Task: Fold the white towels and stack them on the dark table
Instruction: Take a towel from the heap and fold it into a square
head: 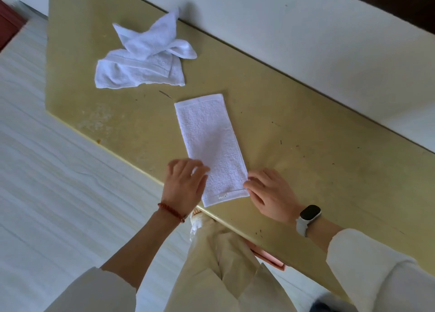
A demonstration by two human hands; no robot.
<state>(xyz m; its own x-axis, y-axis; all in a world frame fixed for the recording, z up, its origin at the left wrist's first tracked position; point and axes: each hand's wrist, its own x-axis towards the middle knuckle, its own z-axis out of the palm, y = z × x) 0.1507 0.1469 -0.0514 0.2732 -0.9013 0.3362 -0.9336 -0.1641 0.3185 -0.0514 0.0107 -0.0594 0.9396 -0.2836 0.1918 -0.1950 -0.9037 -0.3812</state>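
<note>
A folded towel (211, 147) lay flat near the worktop's (306, 128) front edge. The left hand (183, 184) rested relaxed fingers on it; the right hand (270, 194) pinched its right edge. Well apart lay 1 crumpled towel (143, 57).

- There was just one view, from a camera worn on the person's head.
- It looked forward and down, from above the near edge of the table (294, 114).
- The table ran slantwise across the picture, from the top left to the bottom right.
- The camera sat close: the left hand (183, 187) and right hand (270, 194) showed big, just above the near edge of the table.
- The floor (47, 170) lay left of the table, and a wall (306, 29) stood behind its far edge.
</note>
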